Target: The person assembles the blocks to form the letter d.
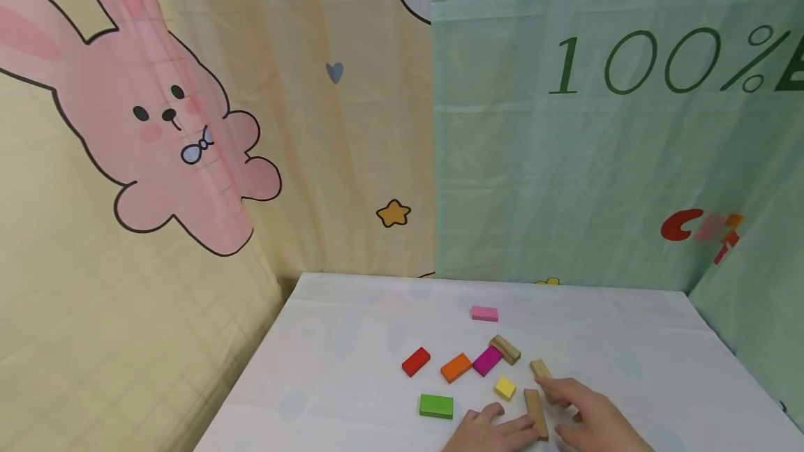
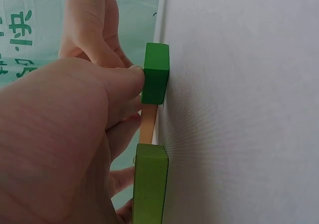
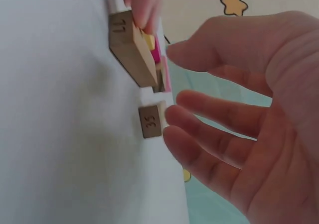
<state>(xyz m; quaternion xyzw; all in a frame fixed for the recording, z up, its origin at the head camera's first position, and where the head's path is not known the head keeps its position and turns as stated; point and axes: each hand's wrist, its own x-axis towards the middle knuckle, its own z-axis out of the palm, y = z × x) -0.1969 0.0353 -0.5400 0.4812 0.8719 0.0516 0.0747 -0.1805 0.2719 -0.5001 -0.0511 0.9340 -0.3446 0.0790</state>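
Observation:
In the head view my left hand [image 1: 490,431] reaches in from the front edge, a fingertip on a long wooden block [image 1: 535,413]. In the left wrist view, my thumb tip is right at a dark green block [image 2: 156,74], with a lighter green block [image 2: 149,184] nearer the camera. My right hand [image 1: 593,413] is to the right, fingertips at the near end of another wooden block [image 1: 540,368]. In the right wrist view its thumb and fingers are spread beside that block's numbered end [image 3: 150,121]; the other wooden block [image 3: 130,47] stands nearer the left fingers.
On the white table [image 1: 339,340], a yellow block [image 1: 505,388], a magenta block [image 1: 487,361] against a wooden one [image 1: 505,349], an orange block [image 1: 456,368], a red block [image 1: 416,362] and a green block [image 1: 436,407] lie around the hands. A pink block [image 1: 484,314] sits farther back.

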